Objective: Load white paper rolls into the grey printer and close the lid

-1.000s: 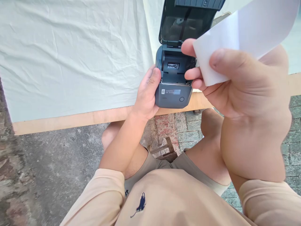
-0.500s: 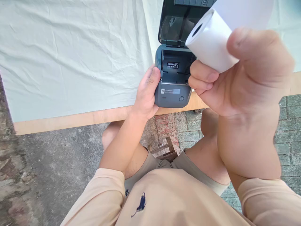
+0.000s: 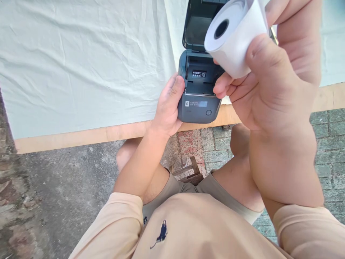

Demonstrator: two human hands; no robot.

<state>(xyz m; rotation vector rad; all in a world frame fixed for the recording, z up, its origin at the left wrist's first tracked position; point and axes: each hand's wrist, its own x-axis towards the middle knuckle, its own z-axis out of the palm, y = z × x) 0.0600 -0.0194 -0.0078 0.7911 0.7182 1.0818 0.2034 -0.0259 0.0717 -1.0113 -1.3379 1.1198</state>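
Observation:
A dark label printer [image 3: 198,108] stands at the table's front edge with its lid [image 3: 198,27] swung up and its paper bay showing. My left hand [image 3: 169,102] is closed around the printer's left side, thumb on the rim of the bay. Above the bay's right part, my right hand [image 3: 272,72] grips a white paper roll [image 3: 234,50]. The roll is tilted, its dark hollow core facing left and toward me, and a strip of paper curls up from its outer layer. The roll hides part of the lid and the bay's upper right corner.
A pale cloth [image 3: 88,68] with wrinkles covers the table, and a bare wooden edge [image 3: 88,137] runs along its front. Below, between my knees, is a small wooden stool [image 3: 192,172]. Brick paving [image 3: 330,154] and grey concrete [image 3: 72,180] form the ground.
The paper roll has turned so more of its core end faces me, and it has shifted slightly left. My right hand's fingers have moved around it. The left hand and printer have hardly moved.

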